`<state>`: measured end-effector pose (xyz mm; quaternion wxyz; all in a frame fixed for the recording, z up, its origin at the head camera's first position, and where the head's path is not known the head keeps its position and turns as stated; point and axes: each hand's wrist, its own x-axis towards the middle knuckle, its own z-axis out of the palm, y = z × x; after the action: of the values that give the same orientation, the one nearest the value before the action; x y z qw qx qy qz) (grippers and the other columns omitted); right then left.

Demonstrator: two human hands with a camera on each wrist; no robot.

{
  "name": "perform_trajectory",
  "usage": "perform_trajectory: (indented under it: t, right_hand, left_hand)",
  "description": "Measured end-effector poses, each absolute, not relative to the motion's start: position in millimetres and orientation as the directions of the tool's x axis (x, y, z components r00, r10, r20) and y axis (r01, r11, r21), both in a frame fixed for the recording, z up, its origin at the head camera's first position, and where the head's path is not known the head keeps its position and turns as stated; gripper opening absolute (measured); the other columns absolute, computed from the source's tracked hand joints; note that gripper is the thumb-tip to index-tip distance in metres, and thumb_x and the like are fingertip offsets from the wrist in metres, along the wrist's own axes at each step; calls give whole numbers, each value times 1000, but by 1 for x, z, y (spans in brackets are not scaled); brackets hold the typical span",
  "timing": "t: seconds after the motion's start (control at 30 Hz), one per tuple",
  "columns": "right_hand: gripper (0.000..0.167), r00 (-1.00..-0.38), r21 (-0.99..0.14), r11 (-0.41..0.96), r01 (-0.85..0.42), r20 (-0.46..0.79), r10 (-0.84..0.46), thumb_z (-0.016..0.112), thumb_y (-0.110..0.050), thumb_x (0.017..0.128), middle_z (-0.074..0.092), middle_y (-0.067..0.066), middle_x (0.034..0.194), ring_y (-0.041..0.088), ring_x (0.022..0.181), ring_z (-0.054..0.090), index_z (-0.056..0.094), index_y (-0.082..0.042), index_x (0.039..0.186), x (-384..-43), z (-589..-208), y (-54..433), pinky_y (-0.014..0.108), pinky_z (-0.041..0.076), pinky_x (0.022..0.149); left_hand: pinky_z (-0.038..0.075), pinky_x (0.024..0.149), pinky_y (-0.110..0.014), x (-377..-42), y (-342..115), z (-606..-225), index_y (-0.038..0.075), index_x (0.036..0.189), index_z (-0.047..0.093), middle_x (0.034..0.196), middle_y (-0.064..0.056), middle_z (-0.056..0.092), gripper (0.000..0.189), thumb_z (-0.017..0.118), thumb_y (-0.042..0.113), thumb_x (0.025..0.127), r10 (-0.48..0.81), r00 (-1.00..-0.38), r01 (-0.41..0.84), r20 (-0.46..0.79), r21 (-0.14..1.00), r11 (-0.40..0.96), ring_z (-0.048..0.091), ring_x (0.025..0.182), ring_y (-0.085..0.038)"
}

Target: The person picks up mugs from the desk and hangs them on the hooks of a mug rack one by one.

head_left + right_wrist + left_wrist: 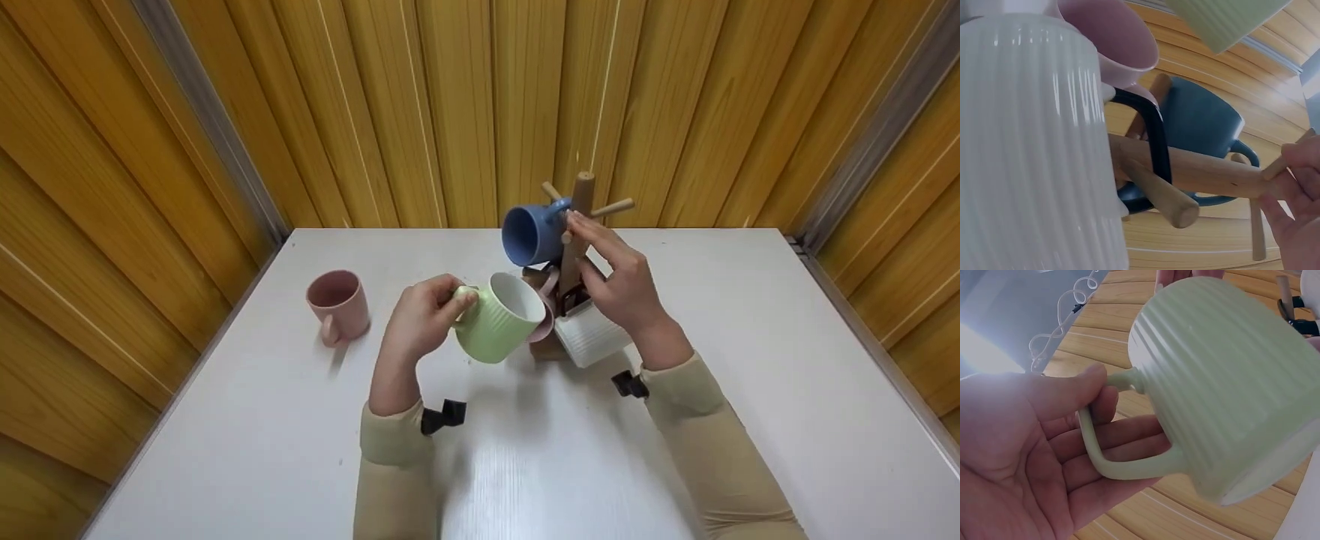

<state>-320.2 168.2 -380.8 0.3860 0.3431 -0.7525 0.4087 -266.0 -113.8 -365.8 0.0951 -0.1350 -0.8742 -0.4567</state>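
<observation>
My left hand (427,315) pinches the handle of a pale green ribbed mug (495,322), which is tilted in the air with its opening up and to the right. In the left wrist view, the thumb presses the top of the handle. My right hand (619,274) holds the wooden mug tree (574,270) near its top, with fingertips at an upper peg and the post. A blue mug (529,234) hangs on an upper peg at the left. Lower down hang a white ribbed mug (1033,146) with a dark handle and a pink mug (1112,34).
A separate pink mug (339,304) stands upright on the white table (247,450), left of the left hand, handle toward the near side. Upper pegs (613,208) stick out from the post. Wood-look panels (450,112) wall the table's back and sides.
</observation>
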Motion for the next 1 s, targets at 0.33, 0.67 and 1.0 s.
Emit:
perform_trajectory:
  t: [0.33, 0.67, 1.0]
  right_hand:
    - [85, -586, -446, 380, -810, 601, -544, 94, -12, 73, 52, 12, 156, 31, 145, 48, 55, -15, 149, -265, -372, 162, 48, 48, 114]
    - [90, -664, -570, 395, -721, 402, -631, 94, -3, 68, 47, 3, 150, 30, 146, 41, 53, -21, 146, -261, -382, 169, 59, 47, 108]
    - [89, -680, -583, 372, -723, 505, -531, 98, -8, 65, 52, 2, 142, 21, 132, 52, 55, -19, 142, -257, -373, 184, 49, 57, 96]
  left_hand:
    - [47, 66, -27, -264, -98, -366, 3, 96, 73, 76, -3, 61, 16, 69, 18, 99, 272, -913, 406, 304, 740, 536, 52, 72, -14]
    - [53, 72, -25, -264, -85, -373, 2, 105, 74, 90, -10, 73, 18, 69, 19, 99, 439, -815, 560, 380, 712, 424, 62, 78, -14]
    - [62, 92, -35, -270, -75, -376, 5, 125, 73, 120, -11, 77, 35, 76, 22, 94, 321, -867, 485, 380, 790, 375, 75, 111, -23]
